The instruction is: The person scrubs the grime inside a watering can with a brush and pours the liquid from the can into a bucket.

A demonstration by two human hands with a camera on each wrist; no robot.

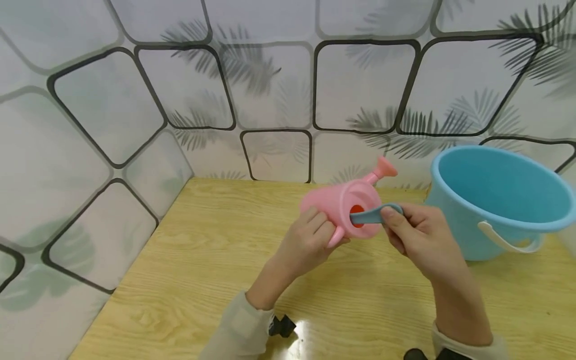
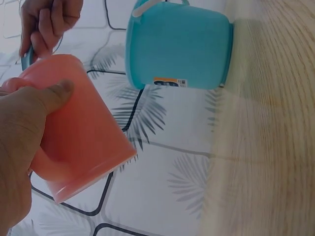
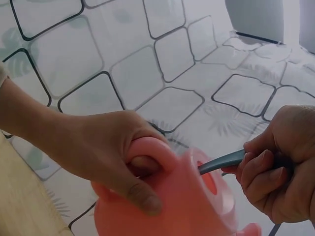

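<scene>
My left hand (image 1: pixel 308 242) grips the handle of a pink toy watering can (image 1: pixel 321 200), fingers curled round it. In the left wrist view, that thumb presses the can's side. The can is tilted above the table, its round opening turned toward my right hand (image 1: pixel 425 237) and its rose pointing up and away. Between thumb and fingers, my right hand pinches the looped end of a blue-grey handle (image 1: pixel 371 216). That handle's other end goes into the can's opening, so the kind of tool is hidden. Something orange-red (image 1: pixel 357 210) shows inside the opening.
A large light-blue bucket (image 1: pixel 459 225) with a white carrying handle (image 1: pixel 504 242) stands on the wood-grain table (image 1: pixel 193 260), right of my right hand. A patterned white wall covering (image 1: pixel 279 85) rises behind and at the left.
</scene>
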